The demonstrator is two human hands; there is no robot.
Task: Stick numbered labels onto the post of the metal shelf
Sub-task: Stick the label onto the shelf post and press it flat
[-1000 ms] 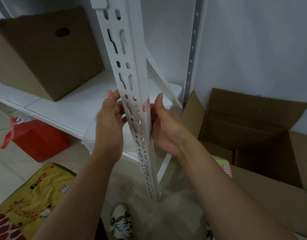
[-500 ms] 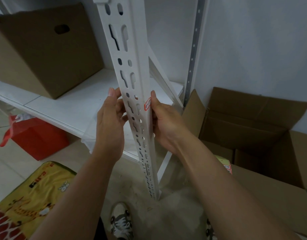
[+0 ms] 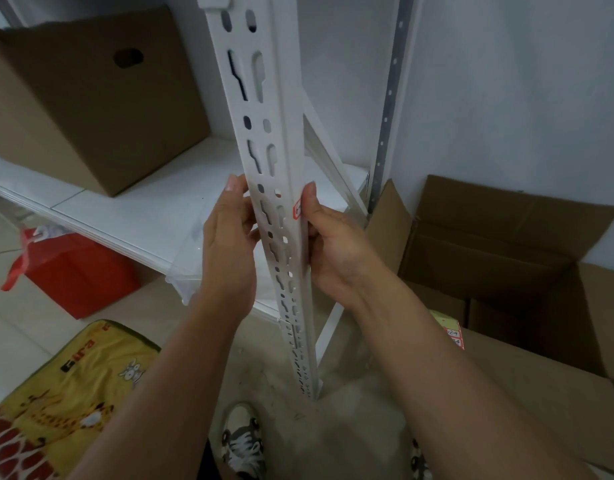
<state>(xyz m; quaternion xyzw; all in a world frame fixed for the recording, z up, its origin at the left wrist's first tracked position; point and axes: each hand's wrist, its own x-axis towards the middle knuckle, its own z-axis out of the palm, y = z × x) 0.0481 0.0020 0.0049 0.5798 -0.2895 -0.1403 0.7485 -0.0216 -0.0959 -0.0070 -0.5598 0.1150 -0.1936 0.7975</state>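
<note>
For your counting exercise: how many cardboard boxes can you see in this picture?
2. A closed box sits on the white shelf, upper left; an open box stands on the floor, right. Others may be hidden.
</note>
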